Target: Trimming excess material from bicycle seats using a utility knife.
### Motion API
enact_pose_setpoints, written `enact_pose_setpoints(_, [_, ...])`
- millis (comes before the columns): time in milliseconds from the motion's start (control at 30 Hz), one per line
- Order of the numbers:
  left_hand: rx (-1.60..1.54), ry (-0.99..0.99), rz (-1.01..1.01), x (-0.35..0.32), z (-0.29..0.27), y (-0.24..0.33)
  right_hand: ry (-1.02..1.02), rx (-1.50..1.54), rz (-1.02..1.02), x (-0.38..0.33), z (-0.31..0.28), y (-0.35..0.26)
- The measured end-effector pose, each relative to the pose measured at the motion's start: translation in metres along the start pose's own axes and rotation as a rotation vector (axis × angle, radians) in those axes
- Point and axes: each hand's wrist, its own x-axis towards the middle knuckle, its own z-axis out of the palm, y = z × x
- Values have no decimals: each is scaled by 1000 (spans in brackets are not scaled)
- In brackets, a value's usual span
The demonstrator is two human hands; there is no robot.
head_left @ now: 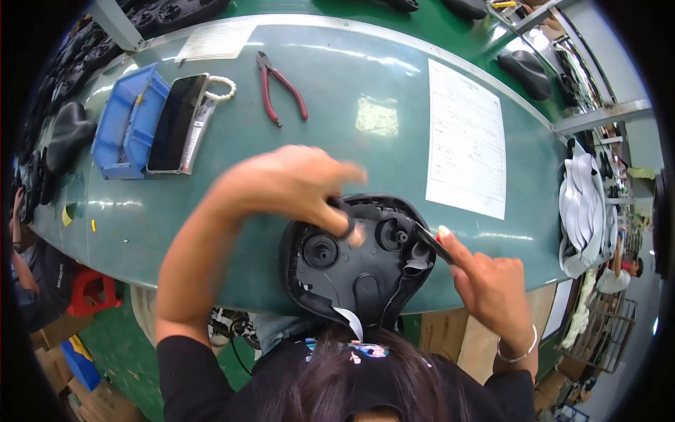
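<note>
A black bicycle saddle (351,274) lies upside down at the table's near edge, its plastic underside with round fittings showing. Loose black cover material stands up along its right and lower rim. My left hand (295,186), blurred by motion, is over the saddle's upper left rim. Its index finger is stretched out apart from the thumb, which has a black band round it. My right hand (485,281) is closed around a slim dark tool (434,245), whose tip meets the saddle's right rim. The exact kind of tool is unclear.
On the green table (337,91) lie red-handled cutting pliers (280,91), a phone (179,123) beside a blue bin (126,130), and a paper sheet (465,141). Pale curved pieces (582,204) are stacked at the right edge. Other saddles (526,74) sit beyond the table.
</note>
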Motion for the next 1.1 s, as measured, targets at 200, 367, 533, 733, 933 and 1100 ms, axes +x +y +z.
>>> enact_pose_setpoints(200, [140,452,624,40,20,11,-72,245,-25,12,3,19])
enact_pose_setpoints(367, [-947,147,309,49,21,48,-44,235,-45,-2,13,25])
enact_pose_setpoints(533, [-1401,1020,403,38,-17,67,6,318,151,-50,27,-6])
enact_pose_setpoints(733, [-1124,1513,770,-8,-25,77,11,1119,607,-98,66,-53])
enact_pose_setpoints(933, [-608,2309,682,-44,-26,85,9,749,390,-109,73,-58])
enact_pose_setpoints(1100, [573,2201,-182,-48,-18,52,179,946,336,-101,96,-49])
